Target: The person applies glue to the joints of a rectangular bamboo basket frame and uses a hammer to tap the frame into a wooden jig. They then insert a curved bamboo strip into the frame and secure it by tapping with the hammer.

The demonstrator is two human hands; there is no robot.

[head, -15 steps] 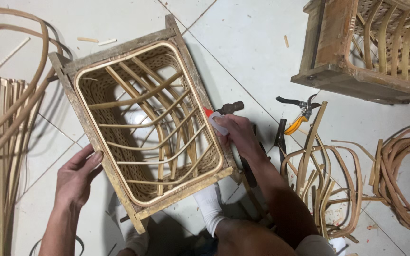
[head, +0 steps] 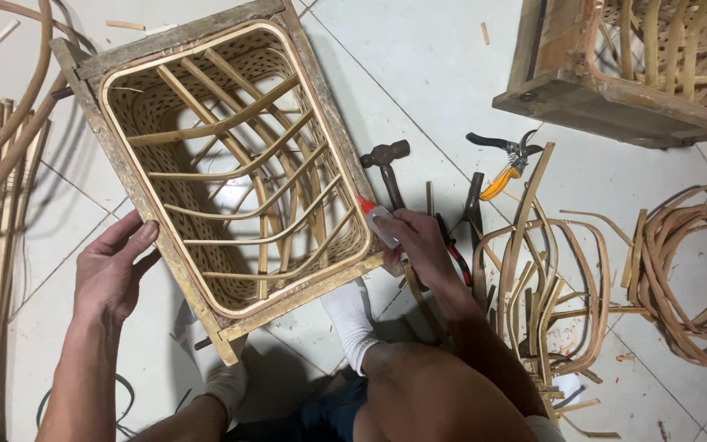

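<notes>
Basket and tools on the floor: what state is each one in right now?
Basket: tilted, open side up, in a wooden frame.
Left hand: open, flat against the frame's edge.
Right hand: shut on a small tube at the frame's corner.
Hammer: lying on the floor, untouched.
Shears: lying on the floor.
Second basket: on its side.

One package only: a small squeeze bottle [head: 380, 223], whitish and translucent, with a red-orange cap or nozzle at its upper end. It lies tilted in the grip of the right hand [head: 416, 242], its tip touching the right edge of the wooden frame [head: 330, 131]. Any label on it is too small to make out. No signs, screens or other labelled items are in sight.
</notes>
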